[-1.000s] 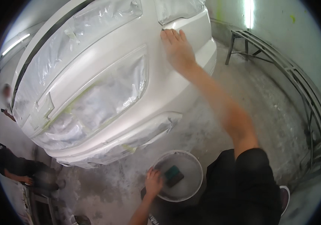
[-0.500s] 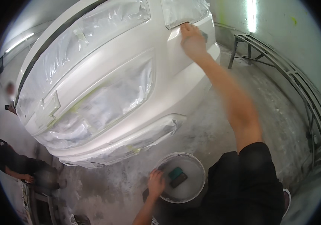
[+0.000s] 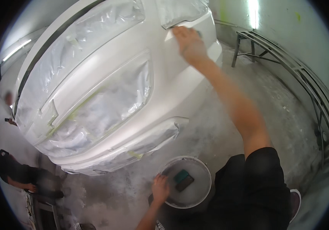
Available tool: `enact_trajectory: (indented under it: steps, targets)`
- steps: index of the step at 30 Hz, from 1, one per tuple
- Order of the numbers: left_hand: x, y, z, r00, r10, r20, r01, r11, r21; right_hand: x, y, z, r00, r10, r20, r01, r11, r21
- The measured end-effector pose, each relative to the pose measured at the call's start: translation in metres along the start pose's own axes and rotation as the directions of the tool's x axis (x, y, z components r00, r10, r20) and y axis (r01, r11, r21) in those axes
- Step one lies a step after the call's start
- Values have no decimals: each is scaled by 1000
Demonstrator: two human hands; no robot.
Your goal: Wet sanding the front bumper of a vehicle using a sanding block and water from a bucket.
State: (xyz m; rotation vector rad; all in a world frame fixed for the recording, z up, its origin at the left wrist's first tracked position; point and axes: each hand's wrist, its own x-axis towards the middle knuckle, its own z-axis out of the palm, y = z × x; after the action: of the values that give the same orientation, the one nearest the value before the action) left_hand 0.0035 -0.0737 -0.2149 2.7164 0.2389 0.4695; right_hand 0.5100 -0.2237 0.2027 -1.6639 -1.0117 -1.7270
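My right hand (image 3: 190, 45) reaches far forward, pressed to the white car body (image 3: 164, 92) just below a plastic-covered corner (image 3: 183, 11). A small grey-green pad (image 3: 199, 33) shows at its edge, mostly hidden under the palm. Low in the view, my left hand (image 3: 160, 188) grips the left rim of a round bucket (image 3: 210, 180). Cloudy grey liquid fills the bucket. In it lies a green block (image 3: 181, 176) against a dark brown one (image 3: 185, 184).
Clear plastic film (image 3: 110, 103) and greenish tape cover parts of the car. A long metal rack (image 3: 299, 69) lines the right wall. At the far left stand a person in dark clothes (image 3: 18, 166) and, farther back, another person holding a dark device (image 3: 8, 120).
My right hand has slid a little left across the panel with the pad under it. My left hand stays at the bucket rim. The view has shifted slightly.
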Motion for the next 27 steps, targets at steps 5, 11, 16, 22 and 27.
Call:
enact_trajectory:
  steps: [5,11,16,22,27]
  targets:
    - [-6,-1,1,1000,-2,-4,2,999,42,12,-42,-3,882,375,287,-347,927,-145]
    - [0,7,1,998,-13,55,12,1000,18,11,-18,-13,996,4,94,26,949,-315]
    - [-8,-12,7,1000,-16,-4,17,997,78,7,-55,-5,966,122,227,-94,987,-131]
    - [1,0,9,999,45,-15,-44,999,13,14,16,-9,918,272,289,-229,958,-175]
    - [-6,-4,3,1000,-14,-16,14,1000,11,-1,-44,-4,994,26,104,-26,1000,3]
